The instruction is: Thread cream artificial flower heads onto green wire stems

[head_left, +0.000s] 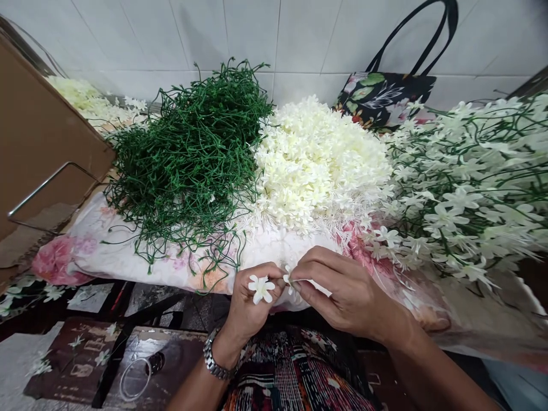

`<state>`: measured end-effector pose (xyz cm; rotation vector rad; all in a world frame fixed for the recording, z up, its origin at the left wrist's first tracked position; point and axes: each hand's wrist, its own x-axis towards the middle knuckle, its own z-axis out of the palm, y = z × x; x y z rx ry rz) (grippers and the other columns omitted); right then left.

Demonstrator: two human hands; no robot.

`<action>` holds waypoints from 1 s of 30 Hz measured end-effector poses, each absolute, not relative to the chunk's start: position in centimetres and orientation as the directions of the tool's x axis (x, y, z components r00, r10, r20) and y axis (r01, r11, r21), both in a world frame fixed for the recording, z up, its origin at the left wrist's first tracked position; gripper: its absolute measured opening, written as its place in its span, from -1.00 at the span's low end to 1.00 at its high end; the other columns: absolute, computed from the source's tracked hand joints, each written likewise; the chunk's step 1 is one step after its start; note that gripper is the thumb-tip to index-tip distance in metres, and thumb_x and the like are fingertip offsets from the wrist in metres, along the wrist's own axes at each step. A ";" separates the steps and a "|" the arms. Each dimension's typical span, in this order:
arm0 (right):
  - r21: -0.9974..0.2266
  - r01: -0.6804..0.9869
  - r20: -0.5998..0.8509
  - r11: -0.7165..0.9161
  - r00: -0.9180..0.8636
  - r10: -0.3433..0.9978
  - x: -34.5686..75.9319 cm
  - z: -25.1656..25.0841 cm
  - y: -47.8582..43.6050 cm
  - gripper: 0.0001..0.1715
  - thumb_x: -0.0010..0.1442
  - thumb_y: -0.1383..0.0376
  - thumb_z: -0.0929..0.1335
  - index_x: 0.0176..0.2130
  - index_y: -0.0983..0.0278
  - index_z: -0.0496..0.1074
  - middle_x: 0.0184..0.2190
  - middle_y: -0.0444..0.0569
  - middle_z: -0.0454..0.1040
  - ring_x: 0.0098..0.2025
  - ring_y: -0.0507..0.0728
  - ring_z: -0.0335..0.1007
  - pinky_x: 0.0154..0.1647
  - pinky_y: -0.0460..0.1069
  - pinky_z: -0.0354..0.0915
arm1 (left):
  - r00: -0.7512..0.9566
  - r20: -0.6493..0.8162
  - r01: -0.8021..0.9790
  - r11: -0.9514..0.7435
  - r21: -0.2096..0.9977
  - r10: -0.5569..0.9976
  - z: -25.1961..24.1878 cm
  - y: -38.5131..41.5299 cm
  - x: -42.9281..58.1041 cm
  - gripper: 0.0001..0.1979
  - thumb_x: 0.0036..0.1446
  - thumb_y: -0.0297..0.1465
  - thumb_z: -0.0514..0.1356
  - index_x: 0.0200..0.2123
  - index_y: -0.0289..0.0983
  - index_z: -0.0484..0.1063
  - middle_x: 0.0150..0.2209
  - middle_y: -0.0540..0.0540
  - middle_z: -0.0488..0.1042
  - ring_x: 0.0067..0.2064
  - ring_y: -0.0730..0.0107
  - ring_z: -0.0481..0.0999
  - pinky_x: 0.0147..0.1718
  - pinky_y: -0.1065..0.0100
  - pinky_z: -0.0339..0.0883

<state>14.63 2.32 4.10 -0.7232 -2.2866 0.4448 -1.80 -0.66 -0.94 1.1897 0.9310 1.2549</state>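
My left hand (248, 311), wearing a metal watch, is closed with a white artificial flower (261, 289) showing at its thumb side. Its stem is hidden in the fist. My right hand (346, 288) pinches at a second small white flower (288, 278), right where the fingertips of both hands meet. Beyond my hands lies a big heap of green plastic stems (192, 142). To its right is a pile of loose cream-white blossoms (317, 160). Assembled white flowers on green stems (462, 200) are massed at the right.
A floral cloth (158, 262) covers the work surface. At the left stands a cardboard box (47, 131) beside a bent metal rod (40, 189). A black floral bag (385, 97) leans on the tiled wall (248, 34). A clear ring (135, 379) lies on the brown surface lower left.
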 end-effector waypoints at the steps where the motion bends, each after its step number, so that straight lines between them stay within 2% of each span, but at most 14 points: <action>1: -0.470 0.384 0.514 0.794 -0.613 0.601 14.6 4.1 2.3 -0.80 0.21 0.46 0.21 -0.35 0.36 0.39 -0.48 -0.02 0.37 -0.41 0.03 0.27 -0.42 -0.06 0.27 | 0.132 0.097 -0.184 -0.072 0.980 0.986 -0.9 -0.7 -1.8 -0.86 0.01 -0.51 0.13 -0.57 -0.31 0.35 -0.62 0.07 0.19 -0.55 0.53 0.08 -0.57 0.45 -0.03; 5: -0.377 0.424 0.527 0.823 -0.633 0.567 14.5 3.9 2.3 -0.79 0.20 0.49 0.20 -0.38 0.37 0.38 -0.50 -0.01 0.37 -0.39 0.04 0.27 -0.40 -0.05 0.27 | 0.154 0.094 -0.146 -0.071 0.987 0.984 -0.7 -0.6 -1.7 -0.83 0.03 -0.49 0.10 -0.59 -0.30 0.29 -0.63 0.08 0.14 -0.56 0.54 0.05 -0.58 0.46 -0.03; 8: -0.351 0.427 0.536 0.833 -0.638 0.553 14.4 3.6 2.4 -0.78 0.20 0.50 0.19 -0.40 0.38 0.36 -0.50 0.00 0.36 -0.40 0.04 0.26 -0.41 -0.05 0.27 | 0.160 0.090 -0.127 -0.070 0.989 0.983 -0.4 -0.4 -1.6 -0.79 0.03 -0.44 0.09 -0.63 -0.29 0.22 -0.65 0.09 0.10 -0.57 0.54 0.02 -0.59 0.46 -0.04; 14: -0.410 0.408 0.528 0.816 -0.623 0.577 14.5 2.8 2.6 -0.82 0.20 0.49 0.20 -0.36 0.37 0.34 -0.48 -0.02 0.35 -0.39 0.03 0.25 -0.40 -0.06 0.29 | 0.139 0.085 -0.040 -0.080 0.996 0.987 0.1 -0.1 -1.4 -0.85 -0.06 -0.47 0.07 -0.63 -0.29 0.25 -0.64 0.07 0.13 -0.56 0.53 0.06 -0.58 0.46 -0.02; 21: -0.412 0.424 0.512 0.807 -0.625 0.590 14.6 2.4 2.6 -0.82 0.19 0.51 0.19 -0.34 0.36 0.34 -0.48 -0.03 0.34 -0.40 0.03 0.25 -0.42 -0.07 0.28 | 0.124 0.010 -0.028 -0.007 1.000 0.992 1.0 0.2 -1.2 -0.79 -0.07 -0.38 0.10 -0.68 -0.29 0.24 -0.66 0.08 0.10 -0.58 0.54 0.03 -0.61 0.46 -0.02; 26: -0.543 0.408 0.451 0.734 -0.596 0.664 15.4 3.5 2.6 -0.88 0.19 0.46 0.23 -0.28 0.35 0.35 -0.42 -0.03 0.36 -0.37 0.03 0.29 -0.38 -0.07 0.29 | 0.129 -0.085 -0.084 0.097 0.992 0.988 0.6 0.0 -1.4 -0.83 -0.04 -0.37 0.15 -0.60 -0.31 0.35 -0.66 0.09 0.12 -0.60 0.56 0.00 -0.63 0.49 -0.05; 30: -0.559 0.403 0.460 0.725 -0.577 0.675 15.7 4.4 2.2 -0.70 0.15 0.37 0.31 -0.08 0.35 0.33 -0.26 0.05 0.38 -0.22 0.07 0.34 -0.23 -0.04 0.36 | 0.157 -0.086 -0.159 0.111 0.981 0.984 0.0 -0.2 -1.2 -0.81 0.02 -0.38 0.14 -0.58 -0.33 0.35 -0.63 0.07 0.14 -0.57 0.56 0.04 -0.61 0.49 -0.02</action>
